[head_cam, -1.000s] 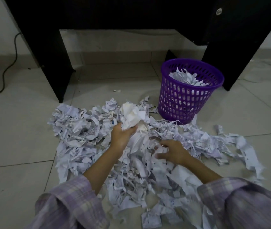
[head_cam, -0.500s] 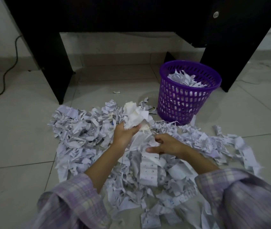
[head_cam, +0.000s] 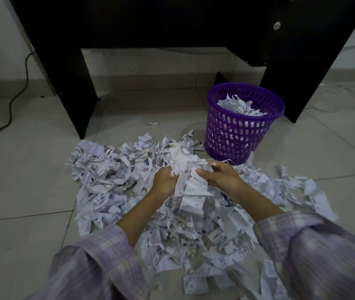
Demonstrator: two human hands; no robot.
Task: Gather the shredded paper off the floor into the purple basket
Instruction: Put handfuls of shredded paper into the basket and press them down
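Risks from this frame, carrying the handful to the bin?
1. The loose clump of shredded white paper held between left hand and right hand trails strips, which may drop in transit.
2. The purple plastic lattice basket already holds paper near its rim, so more may spill.

Both arms reach in from the bottom of the frame and meet near its middle, each in a purple plaid sleeve pushed up so the forearm is bare. The left hand (head_cam: 163, 180) sits just left of center, its back toward the camera, fingers curled forward into a clump of shredded paper (head_cam: 185, 169) and gripping it. The right hand (head_cam: 219, 176) is just right of center, close beside the left, thumb pointing left and fingers curled around the same clump from the other side.
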